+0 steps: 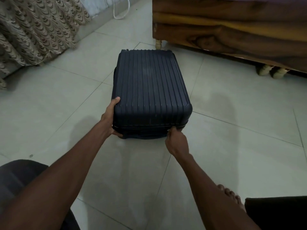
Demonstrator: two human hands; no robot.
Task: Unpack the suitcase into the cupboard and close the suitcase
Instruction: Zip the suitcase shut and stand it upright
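Dark blue ribbed hard-shell suitcase (150, 95) flat on pale tiled floor (232, 130), lid down. Left hand (111, 119) gripping near left corner; right hand (176, 141) fingers pinching at seam, probably zipper. Contents unseen; stage of task unclear.

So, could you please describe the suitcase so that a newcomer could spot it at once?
Start at the wooden bed frame at upper right, then look down to the tiled floor in front of it. The suitcase lies flat there, lid down: dark navy, hard-shelled, ribbed lengthwise, the only luggage here.
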